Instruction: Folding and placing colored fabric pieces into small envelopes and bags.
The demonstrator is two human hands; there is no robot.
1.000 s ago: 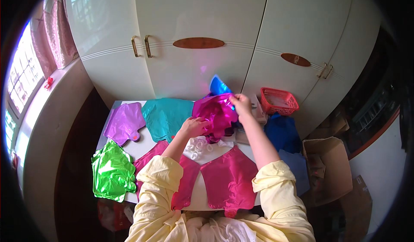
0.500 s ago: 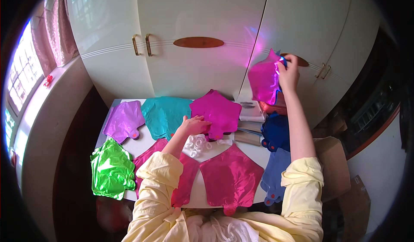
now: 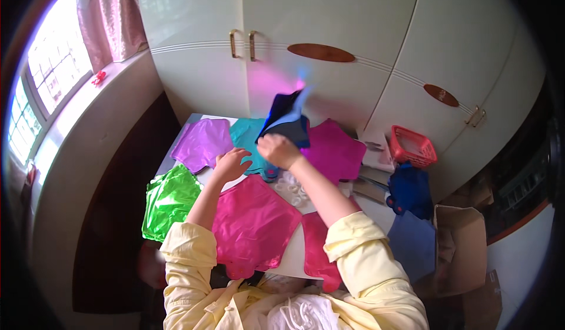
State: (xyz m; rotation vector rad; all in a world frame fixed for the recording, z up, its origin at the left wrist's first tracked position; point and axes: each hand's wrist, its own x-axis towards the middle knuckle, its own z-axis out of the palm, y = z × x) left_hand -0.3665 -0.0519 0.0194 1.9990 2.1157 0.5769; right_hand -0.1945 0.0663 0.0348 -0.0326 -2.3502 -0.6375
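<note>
White table [image 3: 292, 262] covered by foil sheets [image 3: 170, 200], grouped by colour, presumably to keep sets apart. Pink sheet [image 3: 253, 224] laid nearest. Left hand [image 3: 232, 164] half-open, empty. Dark-blue sheets [image 3: 294, 131] pinched low by right hand [image 3: 279, 150], above teal stack [image 3: 244, 133], likely to avoid creasing.

No words, numbers or brand names can be read. At the right of the frame, above its middle, the brown oval plaque [image 3: 441, 95] on the pale cupboard [image 3: 471, 36] bears a small light mark at its centre; it may be lettering, but it is too small and blurred to make out. Right of the frame's centre, grey patches show on the white pack [image 3: 382, 160] beside the red basket [image 3: 412, 156]; whether they are print cannot be told.
</note>
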